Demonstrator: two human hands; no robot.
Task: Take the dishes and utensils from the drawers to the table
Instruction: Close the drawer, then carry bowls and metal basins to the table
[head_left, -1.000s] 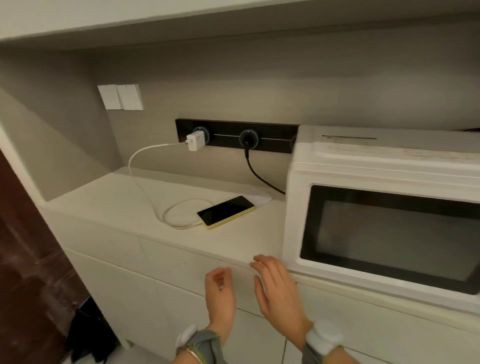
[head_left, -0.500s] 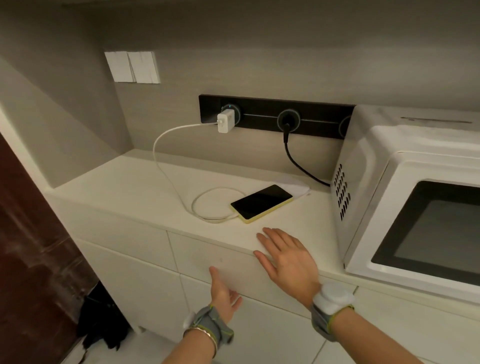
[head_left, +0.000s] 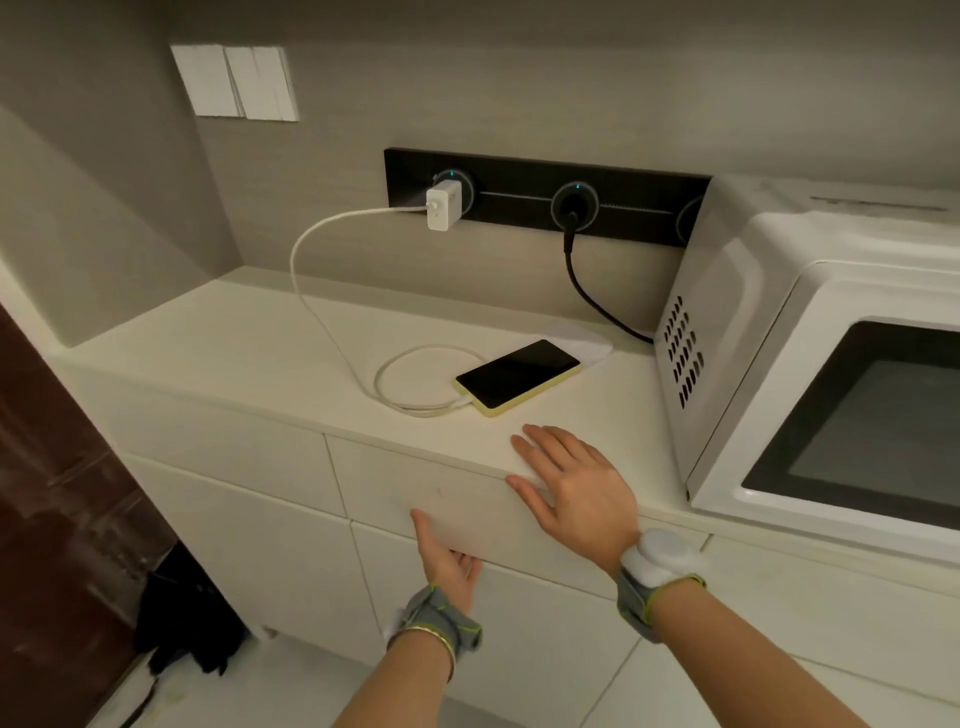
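View has shifted left and down since the earlier frames: the microwave (head_left: 810, 374) now sits at the right edge, showing its vented side, and more of the counter (head_left: 218, 353) is in frame.

Drawer front (head_left: 457, 499) under the counter lip, between the left cabinet panel and the microwave. It looks shut or barely cracked; cannot tell which. No dishes or utensils are visible; by judgement they are inside, out of view. The table is not in frame.

Right hand (head_left: 576, 488): a second ago it hovered at the counter edge in front of the microwave; now it lies flat, palm down, fingers spread and extended over the edge just right of the drawer. Holds nothing. Reads as bracing.

Left hand (head_left: 449, 564): earlier raised against the drawer face, fingers up; now lower, thumb on the face, fingers curled out of sight under the bottom edge. Appears hooked on that edge; how tightly it closes cannot be seen.

Judgement: change marks the move from reaching to gripping, so the first step, opening the drawer, is about to begin. Task is barely started.

Phone (head_left: 517, 376) with its white cable (head_left: 332, 332) lies just behind the right hand, not touched. Position on the counter unchanged.
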